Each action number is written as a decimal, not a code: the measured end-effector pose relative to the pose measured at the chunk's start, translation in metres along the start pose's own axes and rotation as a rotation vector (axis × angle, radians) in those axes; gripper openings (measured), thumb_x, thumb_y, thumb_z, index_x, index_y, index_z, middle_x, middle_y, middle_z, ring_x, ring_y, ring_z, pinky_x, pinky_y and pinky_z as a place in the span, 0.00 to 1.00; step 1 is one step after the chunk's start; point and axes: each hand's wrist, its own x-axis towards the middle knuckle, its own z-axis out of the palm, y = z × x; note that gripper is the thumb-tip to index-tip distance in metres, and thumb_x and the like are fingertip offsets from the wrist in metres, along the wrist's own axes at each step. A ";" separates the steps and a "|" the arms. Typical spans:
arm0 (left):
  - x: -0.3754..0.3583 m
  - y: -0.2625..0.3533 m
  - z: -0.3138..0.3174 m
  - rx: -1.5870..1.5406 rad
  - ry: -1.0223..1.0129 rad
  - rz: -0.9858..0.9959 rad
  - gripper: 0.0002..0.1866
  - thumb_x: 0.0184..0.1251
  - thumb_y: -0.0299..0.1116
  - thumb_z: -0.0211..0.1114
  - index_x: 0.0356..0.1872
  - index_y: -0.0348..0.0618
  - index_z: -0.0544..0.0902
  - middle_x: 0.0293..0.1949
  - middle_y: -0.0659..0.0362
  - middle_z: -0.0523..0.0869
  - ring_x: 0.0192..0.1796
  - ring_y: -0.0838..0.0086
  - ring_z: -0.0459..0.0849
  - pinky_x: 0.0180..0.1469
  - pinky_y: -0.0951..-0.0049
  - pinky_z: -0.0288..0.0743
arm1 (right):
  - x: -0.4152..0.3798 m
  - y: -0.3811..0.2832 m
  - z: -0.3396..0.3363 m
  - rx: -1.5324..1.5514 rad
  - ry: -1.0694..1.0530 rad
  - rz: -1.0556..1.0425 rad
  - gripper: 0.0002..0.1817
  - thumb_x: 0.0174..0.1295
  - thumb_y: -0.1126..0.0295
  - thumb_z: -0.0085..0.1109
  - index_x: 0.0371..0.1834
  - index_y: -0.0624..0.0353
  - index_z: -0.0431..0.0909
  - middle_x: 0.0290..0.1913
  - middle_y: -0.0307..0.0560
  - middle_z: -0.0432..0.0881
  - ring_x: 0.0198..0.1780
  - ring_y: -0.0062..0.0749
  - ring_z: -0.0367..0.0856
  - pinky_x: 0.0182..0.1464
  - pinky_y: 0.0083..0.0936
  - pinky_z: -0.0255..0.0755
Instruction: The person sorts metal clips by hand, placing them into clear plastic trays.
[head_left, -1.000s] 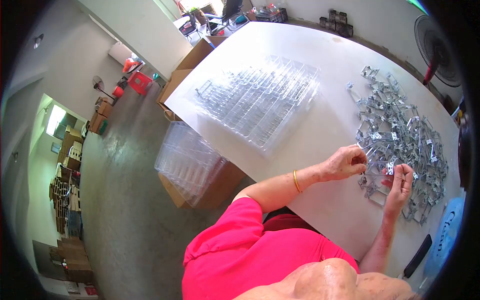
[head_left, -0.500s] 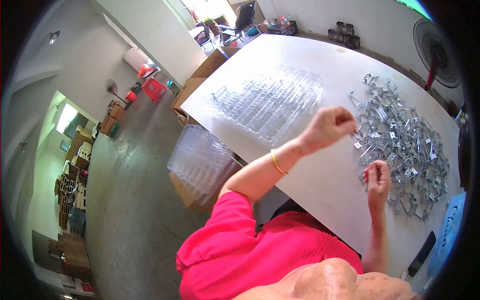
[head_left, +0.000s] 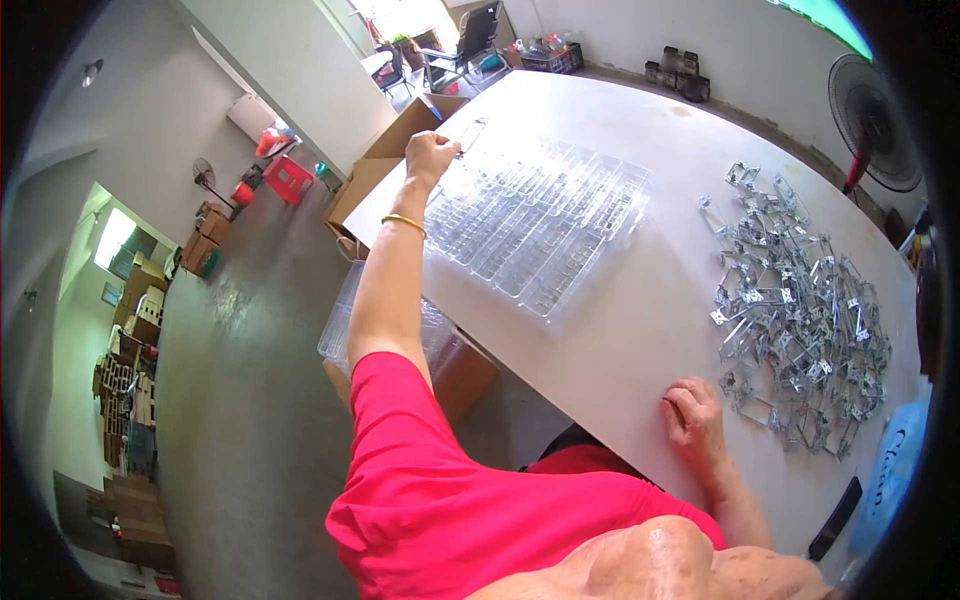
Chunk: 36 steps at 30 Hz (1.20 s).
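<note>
My left hand [head_left: 430,155], with a yellow bangle on its wrist, reaches to the far left corner of the clear plastic tray [head_left: 545,312]. Its fingers pinch a thin metal bracket [head_left: 474,136] that sticks out beyond the fingertips, blurred by glare. Rows of small metal parts seem to lie in the tray's compartments. My right hand [head_left: 695,420] rests on the white table [head_left: 620,360] with its fingers curled in; nothing shows in them. Just right of it spreads a tangled pile of silvery metal brackets [head_left: 800,320].
More clear trays [head_left: 340,320] sit on a cardboard box below the table's left edge. An open carton [head_left: 385,165] stands beside the far left corner. A black phone-like object [head_left: 835,518] and a blue package [head_left: 890,470] lie at right. A fan [head_left: 872,125] stands behind.
My left hand has swung from beside the metal pile to the tray's far left corner, now with a bracket in it. My right hand has drawn back from the pile onto the tabletop.
</note>
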 end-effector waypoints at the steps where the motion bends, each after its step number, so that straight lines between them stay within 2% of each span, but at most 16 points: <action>1: 0.005 -0.005 0.001 -0.007 -0.004 -0.005 0.17 0.54 0.44 0.77 0.33 0.39 0.93 0.35 0.47 0.93 0.42 0.60 0.93 0.52 0.64 0.84 | 0.003 -0.002 0.000 -0.022 0.000 -0.002 0.07 0.55 0.81 0.68 0.35 0.61 0.81 0.40 0.49 0.84 0.49 0.50 0.83 0.53 0.41 0.75; 4: 0.020 -0.017 0.009 0.143 -0.056 -0.125 0.17 0.53 0.45 0.77 0.36 0.42 0.94 0.40 0.48 0.93 0.47 0.59 0.92 0.56 0.65 0.83 | 0.005 -0.005 0.001 -0.105 -0.017 -0.003 0.07 0.55 0.80 0.69 0.35 0.60 0.81 0.41 0.47 0.84 0.50 0.48 0.83 0.54 0.40 0.75; 11: 0.063 -0.053 0.045 0.253 -0.105 -0.140 0.16 0.55 0.44 0.75 0.39 0.44 0.93 0.44 0.50 0.93 0.51 0.58 0.91 0.58 0.63 0.82 | 0.008 -0.006 0.006 -0.174 -0.049 0.039 0.08 0.54 0.79 0.70 0.35 0.59 0.82 0.43 0.46 0.83 0.51 0.47 0.82 0.55 0.41 0.74; 13: 0.071 -0.058 0.055 0.293 -0.142 -0.136 0.15 0.56 0.43 0.74 0.39 0.45 0.92 0.45 0.49 0.93 0.52 0.57 0.91 0.59 0.63 0.82 | 0.011 -0.009 0.006 -0.169 -0.048 0.058 0.07 0.54 0.81 0.69 0.34 0.60 0.81 0.41 0.48 0.83 0.49 0.49 0.82 0.54 0.41 0.75; 24: 0.075 -0.067 0.070 0.307 -0.186 -0.076 0.15 0.54 0.43 0.73 0.37 0.45 0.93 0.43 0.48 0.93 0.51 0.57 0.91 0.57 0.61 0.82 | 0.011 -0.007 0.008 -0.181 -0.080 0.113 0.08 0.53 0.79 0.69 0.34 0.60 0.81 0.41 0.47 0.82 0.49 0.49 0.81 0.53 0.42 0.75; 26: 0.073 -0.072 0.070 0.308 -0.206 -0.020 0.15 0.55 0.45 0.74 0.36 0.46 0.93 0.42 0.48 0.93 0.50 0.57 0.91 0.56 0.61 0.82 | 0.011 -0.007 0.008 -0.178 -0.084 0.118 0.07 0.53 0.79 0.69 0.34 0.60 0.81 0.41 0.47 0.82 0.49 0.49 0.81 0.53 0.42 0.75; 33: 0.069 -0.079 0.071 0.357 -0.249 -0.051 0.18 0.57 0.50 0.75 0.39 0.48 0.93 0.44 0.49 0.93 0.50 0.56 0.91 0.58 0.59 0.82 | 0.007 -0.006 0.006 -0.197 -0.109 0.133 0.09 0.54 0.78 0.70 0.37 0.58 0.82 0.45 0.46 0.83 0.51 0.47 0.81 0.54 0.41 0.74; 35: 0.075 -0.094 0.074 0.396 -0.098 0.165 0.21 0.54 0.54 0.73 0.34 0.45 0.94 0.38 0.46 0.92 0.44 0.53 0.92 0.55 0.60 0.84 | 0.005 -0.006 0.007 -0.182 -0.126 0.171 0.09 0.54 0.78 0.70 0.37 0.59 0.82 0.45 0.47 0.83 0.51 0.48 0.81 0.55 0.41 0.74; 36: 0.082 -0.091 0.069 0.512 -0.209 0.103 0.24 0.61 0.59 0.72 0.41 0.47 0.93 0.47 0.49 0.92 0.53 0.55 0.90 0.59 0.58 0.82 | 0.005 -0.006 0.007 -0.197 -0.121 0.156 0.09 0.55 0.78 0.70 0.38 0.59 0.82 0.46 0.48 0.83 0.51 0.49 0.81 0.55 0.42 0.74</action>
